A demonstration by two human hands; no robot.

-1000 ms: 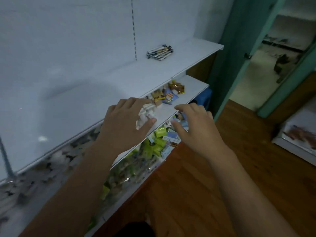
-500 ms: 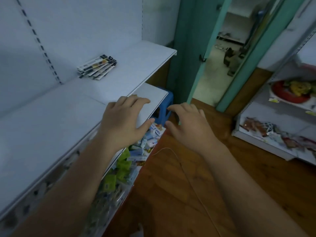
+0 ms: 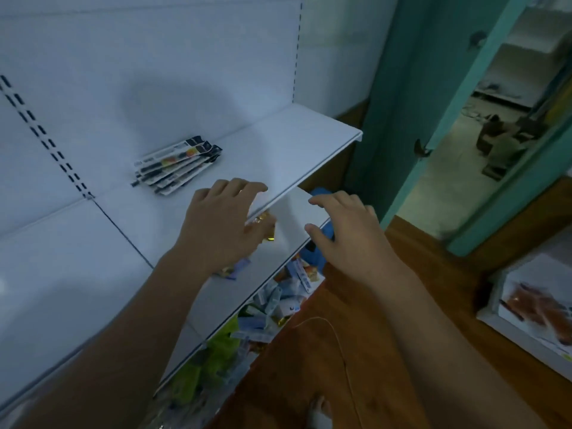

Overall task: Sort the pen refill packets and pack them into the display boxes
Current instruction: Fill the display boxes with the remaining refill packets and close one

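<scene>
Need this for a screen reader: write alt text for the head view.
Two open hands reach over shelves: left hand at the top shelf edge, right hand above the lower shelf. Refill packets lie fanned on the top shelf.
</scene>
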